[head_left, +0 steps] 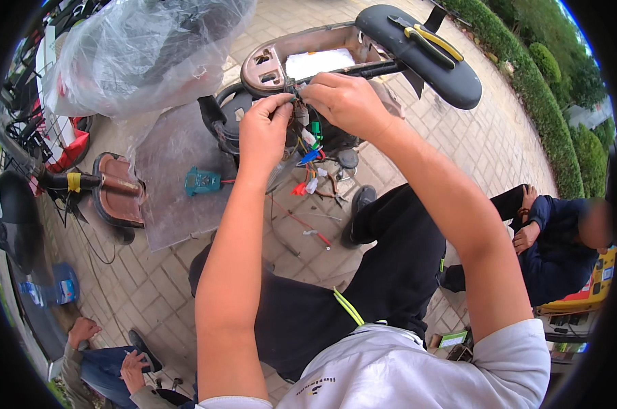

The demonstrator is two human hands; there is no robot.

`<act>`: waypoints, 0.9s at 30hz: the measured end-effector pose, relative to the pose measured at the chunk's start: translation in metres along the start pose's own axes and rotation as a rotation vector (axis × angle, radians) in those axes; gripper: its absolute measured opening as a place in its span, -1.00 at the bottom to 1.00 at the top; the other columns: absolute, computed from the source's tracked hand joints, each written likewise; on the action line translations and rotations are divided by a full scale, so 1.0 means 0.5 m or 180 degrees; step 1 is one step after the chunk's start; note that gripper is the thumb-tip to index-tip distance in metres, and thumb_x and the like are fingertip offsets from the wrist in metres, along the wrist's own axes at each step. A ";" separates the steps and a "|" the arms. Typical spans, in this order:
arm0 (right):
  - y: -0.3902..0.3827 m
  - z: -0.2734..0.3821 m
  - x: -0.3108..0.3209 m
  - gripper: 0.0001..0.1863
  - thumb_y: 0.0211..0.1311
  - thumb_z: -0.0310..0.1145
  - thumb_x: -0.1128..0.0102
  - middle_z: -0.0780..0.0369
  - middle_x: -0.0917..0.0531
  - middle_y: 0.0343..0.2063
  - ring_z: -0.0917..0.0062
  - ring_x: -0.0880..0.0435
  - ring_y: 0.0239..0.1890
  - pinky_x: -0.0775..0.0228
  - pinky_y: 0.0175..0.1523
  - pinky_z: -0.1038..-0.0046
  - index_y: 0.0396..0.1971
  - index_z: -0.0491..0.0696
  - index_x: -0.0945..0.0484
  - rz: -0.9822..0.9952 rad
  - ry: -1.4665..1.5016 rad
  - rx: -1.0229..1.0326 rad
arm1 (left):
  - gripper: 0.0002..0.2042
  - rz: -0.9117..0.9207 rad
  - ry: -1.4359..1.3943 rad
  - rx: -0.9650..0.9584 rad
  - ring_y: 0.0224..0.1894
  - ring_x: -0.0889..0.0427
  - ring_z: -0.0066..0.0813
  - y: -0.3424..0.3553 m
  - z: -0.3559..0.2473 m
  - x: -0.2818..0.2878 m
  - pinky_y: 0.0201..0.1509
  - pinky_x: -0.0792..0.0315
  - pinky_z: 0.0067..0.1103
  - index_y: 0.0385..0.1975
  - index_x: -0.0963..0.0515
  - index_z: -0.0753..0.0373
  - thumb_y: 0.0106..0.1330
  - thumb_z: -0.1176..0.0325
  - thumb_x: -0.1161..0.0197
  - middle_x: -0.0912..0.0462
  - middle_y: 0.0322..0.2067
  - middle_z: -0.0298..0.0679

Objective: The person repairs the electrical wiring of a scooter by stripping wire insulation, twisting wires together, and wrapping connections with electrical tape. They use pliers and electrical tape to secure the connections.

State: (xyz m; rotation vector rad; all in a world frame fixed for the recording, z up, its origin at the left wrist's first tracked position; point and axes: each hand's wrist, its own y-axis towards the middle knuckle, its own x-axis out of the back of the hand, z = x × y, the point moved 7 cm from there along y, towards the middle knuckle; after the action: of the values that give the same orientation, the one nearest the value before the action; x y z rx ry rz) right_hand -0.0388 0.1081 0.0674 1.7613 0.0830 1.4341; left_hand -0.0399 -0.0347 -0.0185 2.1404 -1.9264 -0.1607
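Both hands pinch the wire bundle (301, 126) under the scooter's raised seat (417, 58): left hand (264, 129) and right hand (346, 102) closed on thin, limp strands. Looks delicate; best held near the connectors.

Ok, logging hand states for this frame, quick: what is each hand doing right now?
Left hand: closed, pinching the wire bundle under the scooter seat.
Right hand: closed, gripping the same wire bundle from the other side.

Both arms reach forward, left hand (264, 129) and right hand (346, 102) pinching together.
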 end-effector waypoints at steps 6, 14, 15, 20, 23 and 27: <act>0.018 0.004 -0.018 -0.91 0.07 -0.36 -0.27 0.27 -0.57 -0.49 0.31 -0.65 -0.44 -0.52 -0.38 0.31 -0.41 -0.01 -0.61 0.0278 -0.0115 0.0466 | -0.80 0.0066 -0.0134 0.0168 -0.26 -0.60 -0.68 0.001 0.002 0.000 -0.12 -0.48 -0.66 -0.09 -0.67 0.37 0.36 0.47 -0.25 -0.72 -0.29 -0.34; -0.027 -0.035 -0.072 -0.80 0.06 -0.36 -0.22 0.05 -0.61 -0.65 0.16 -0.62 -0.59 -0.42 -0.44 0.17 -0.59 -0.20 -0.58 -0.0205 0.1380 -0.3182 | -0.83 -0.0038 -0.0340 0.0182 -0.39 -0.58 -0.62 -0.005 -0.004 -0.008 -0.28 -0.47 -0.61 -0.15 -0.66 0.39 0.34 0.48 -0.24 -0.67 -0.36 -0.28; -0.050 -0.045 -0.094 -0.81 0.10 -0.37 -0.21 0.16 -0.53 -0.68 0.32 -0.51 -0.62 -0.32 -0.48 0.26 -0.61 -0.16 -0.55 -0.0252 0.2273 -0.3896 | -0.83 -0.0067 -0.0233 0.0201 -0.39 -0.57 -0.63 -0.008 -0.005 -0.011 -0.29 -0.46 -0.61 -0.16 -0.67 0.39 0.34 0.48 -0.23 -0.67 -0.36 -0.28; -0.073 0.001 -0.128 -0.73 0.23 -0.43 -0.18 0.47 -0.22 -0.75 0.74 -0.17 -0.69 0.07 -0.56 0.57 -0.66 0.05 -0.39 -0.0194 0.4714 -0.5354 | -0.80 -0.0140 -0.0083 -0.0051 -0.32 -0.62 -0.60 -0.010 0.007 -0.006 -0.20 -0.49 -0.60 -0.11 -0.67 0.38 0.34 0.46 -0.25 -0.71 -0.30 -0.25; -0.082 -0.053 -0.078 -0.86 0.21 -0.41 -0.23 0.31 -0.39 -0.70 0.55 -0.40 -0.69 -0.24 -0.53 0.40 -0.50 -0.12 -0.52 -0.0304 0.2638 -0.3801 | -0.77 -0.0023 -0.0143 0.0045 -0.27 -0.59 -0.67 -0.008 0.005 -0.013 -0.15 -0.48 -0.65 -0.06 -0.66 0.39 0.35 0.44 -0.27 -0.72 -0.28 -0.31; -0.038 0.019 -0.013 -0.88 0.15 -0.37 -0.30 0.23 -0.52 -0.54 0.35 -0.64 -0.52 -0.49 -0.41 0.35 -0.36 -0.07 -0.59 -0.0701 0.0181 -0.1327 | -0.77 0.0010 -0.0220 0.0220 -0.27 -0.58 -0.68 -0.013 -0.009 -0.007 -0.16 -0.48 -0.67 -0.06 -0.66 0.39 0.35 0.46 -0.26 -0.72 -0.28 -0.32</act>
State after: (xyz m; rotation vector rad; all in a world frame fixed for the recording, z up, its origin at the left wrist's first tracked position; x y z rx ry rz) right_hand -0.0248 0.1117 0.0506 1.3281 0.0059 1.2372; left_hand -0.0329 -0.0303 -0.0163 2.2031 -2.0011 -0.1720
